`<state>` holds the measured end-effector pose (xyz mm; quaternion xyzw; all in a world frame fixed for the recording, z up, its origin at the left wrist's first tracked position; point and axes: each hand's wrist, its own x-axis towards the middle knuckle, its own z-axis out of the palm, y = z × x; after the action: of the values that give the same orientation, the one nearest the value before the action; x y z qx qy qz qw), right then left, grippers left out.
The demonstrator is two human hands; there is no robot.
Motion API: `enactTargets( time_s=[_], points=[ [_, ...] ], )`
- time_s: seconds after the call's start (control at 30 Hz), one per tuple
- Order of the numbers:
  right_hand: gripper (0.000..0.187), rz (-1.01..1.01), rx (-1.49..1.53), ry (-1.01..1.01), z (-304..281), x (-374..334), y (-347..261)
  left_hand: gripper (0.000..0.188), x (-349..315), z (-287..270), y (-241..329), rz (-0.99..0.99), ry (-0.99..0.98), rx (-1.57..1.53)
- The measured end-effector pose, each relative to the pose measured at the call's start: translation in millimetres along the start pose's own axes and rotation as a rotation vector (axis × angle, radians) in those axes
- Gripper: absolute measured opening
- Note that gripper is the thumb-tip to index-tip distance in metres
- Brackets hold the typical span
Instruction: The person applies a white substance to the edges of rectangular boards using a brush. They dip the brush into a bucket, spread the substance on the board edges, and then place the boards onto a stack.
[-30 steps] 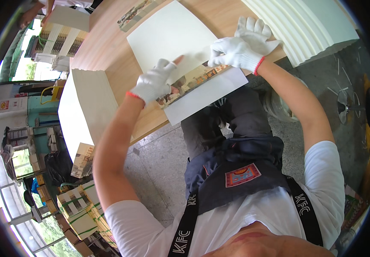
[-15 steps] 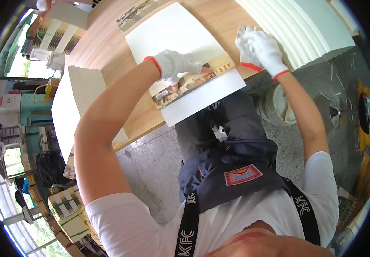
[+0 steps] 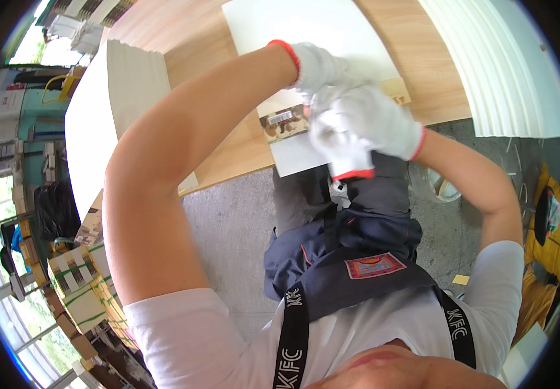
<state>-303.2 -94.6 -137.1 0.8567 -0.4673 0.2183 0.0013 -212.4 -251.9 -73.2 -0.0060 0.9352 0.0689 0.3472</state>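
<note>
A large white sheet [image 3: 293, 26] lies on the wooden table with a brown, picture-printed strip [image 3: 286, 123] near its front edge. My left hand [image 3: 319, 65], in a white glove with a red cuff, rests over the strip. A bare fingertip shows; its other fingers are mostly hidden behind my right hand. My right hand [image 3: 383, 120], gloved too, is closed on a loose white glove [image 3: 344, 155] with a red cuff. It holds this glove against the strip, close beside my left hand. Motion blurs both my right fingers and the loose glove.
Thick white stacks stand on the table [image 3: 228, 155]: one stack [image 3: 134, 84] at left, another stack [image 3: 487, 65] at right. A round bucket [image 3: 445, 185] is on the floor beyond my right knee. Strapped bundles [image 3: 76, 279] lie at the lower left.
My right hand has moved left from beside the right stack onto the printed strip, bringing the loose glove. The view has shifted, and my left hand stays over the strip.
</note>
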Motion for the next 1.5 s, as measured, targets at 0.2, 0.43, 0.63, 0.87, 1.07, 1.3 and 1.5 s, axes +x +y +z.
enactTargets(
  time_s=[0.2,0.43,0.63,0.87,1.07,1.3,1.5],
  points=[
    [0.011,-0.08,-0.225,0.191,75,62,-51,0.073,21,17,-17,-0.111,-0.045,-0.168],
    [0.017,-0.117,-0.258,0.225,75,76,-56,0.087,5,-7,6,-0.239,-0.121,-0.357],
    [0.009,0.018,-0.031,0.093,-8,-27,24,0.108,-10,-6,9,-0.073,-0.109,0.125],
    [0.009,0.096,0.081,0.016,-38,-44,35,0.108,-3,-6,5,0.049,-0.079,0.092],
    [0.016,-0.063,-0.366,0.232,51,60,-52,0.095,12,-9,8,-0.243,-0.1,-0.138],
    [0.019,0.018,-0.209,0.203,-34,-86,55,0.082,-1,4,4,-0.089,-0.086,0.053],
    [0.023,0.401,-0.561,-0.119,-74,-117,102,0.073,-17,-16,48,-0.235,0.006,0.057]
  ],
)
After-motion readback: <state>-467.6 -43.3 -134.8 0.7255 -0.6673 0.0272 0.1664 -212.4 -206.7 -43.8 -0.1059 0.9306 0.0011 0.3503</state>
